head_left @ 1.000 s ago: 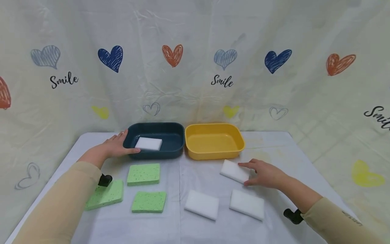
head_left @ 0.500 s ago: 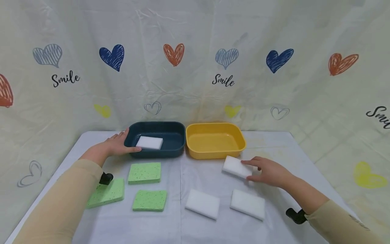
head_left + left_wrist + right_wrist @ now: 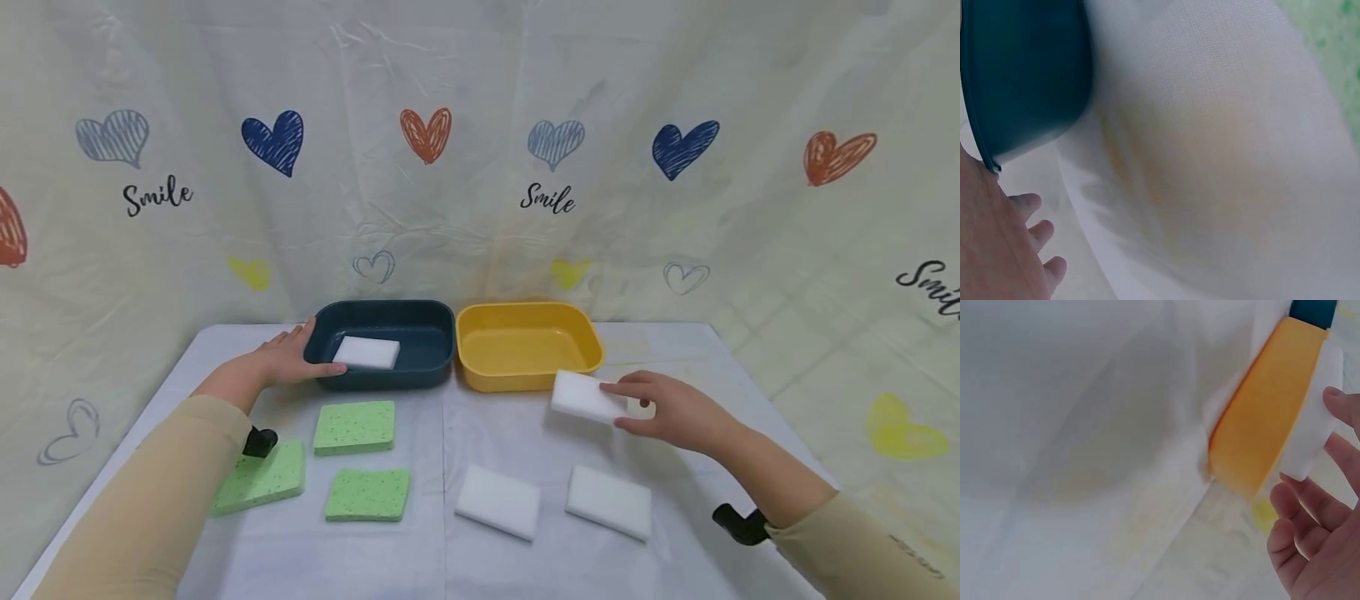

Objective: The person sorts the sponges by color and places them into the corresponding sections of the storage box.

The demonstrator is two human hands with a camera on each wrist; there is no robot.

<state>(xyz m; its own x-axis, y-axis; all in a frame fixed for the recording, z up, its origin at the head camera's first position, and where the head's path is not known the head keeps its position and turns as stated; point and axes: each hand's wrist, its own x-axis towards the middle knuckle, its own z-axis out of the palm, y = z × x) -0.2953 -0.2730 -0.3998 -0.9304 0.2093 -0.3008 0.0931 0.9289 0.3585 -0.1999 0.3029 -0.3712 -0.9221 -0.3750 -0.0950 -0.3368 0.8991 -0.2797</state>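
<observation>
My right hand (image 3: 672, 414) pinches one end of a white sponge (image 3: 588, 396) between thumb and fingers. That sponge hangs just above the table, at the front right corner of the yellow container (image 3: 528, 382). In the right wrist view the white sponge (image 3: 1316, 419) shows alongside the container's wall (image 3: 1266, 412). My left hand (image 3: 281, 358) rests at the left end of the dark teal container (image 3: 390, 381), fingers spread and thumb along its front rim. Inside the teal container lies another white sponge (image 3: 366, 353). The left wrist view shows my fingers (image 3: 1041, 234) extended beside the teal wall.
Green sponges lie on the left of the white-covered table: one behind (image 3: 355, 427), one in front (image 3: 367, 495), one partly under my left forearm (image 3: 262, 479). Two white sponges, one (image 3: 497, 503) and another (image 3: 609, 503), lie front right. A printed curtain (image 3: 480, 208) hangs behind.
My right hand has taken the white sponge by its end and raised it off the table towards the yellow container. My left hand stays on the teal container.
</observation>
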